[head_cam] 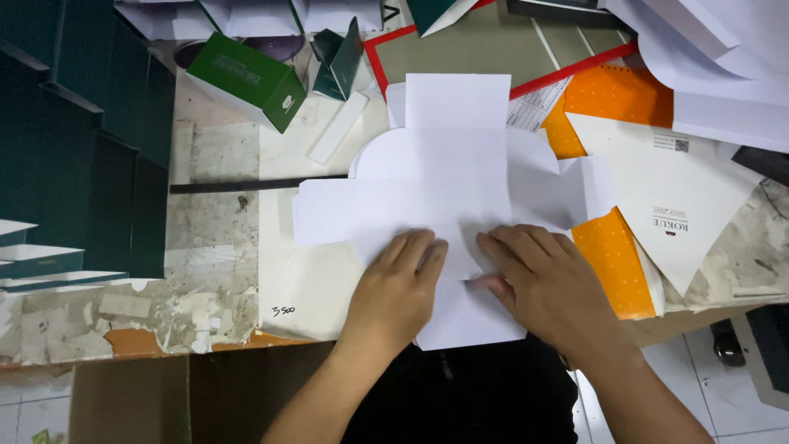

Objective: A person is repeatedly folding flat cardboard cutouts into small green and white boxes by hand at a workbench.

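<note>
Your left hand (400,284) lies flat, fingers spread, pressing the white die-cut sheet (448,193) at the near table edge | your right hand (542,284) beside it, flat on the same sheet | right: orange card (612,255) | far left: green box (251,78)

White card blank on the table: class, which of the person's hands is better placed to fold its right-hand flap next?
Probably the right hand: it lies nearer the right flap of the white card blank, while the left hand presses flat near the middle.
</note>
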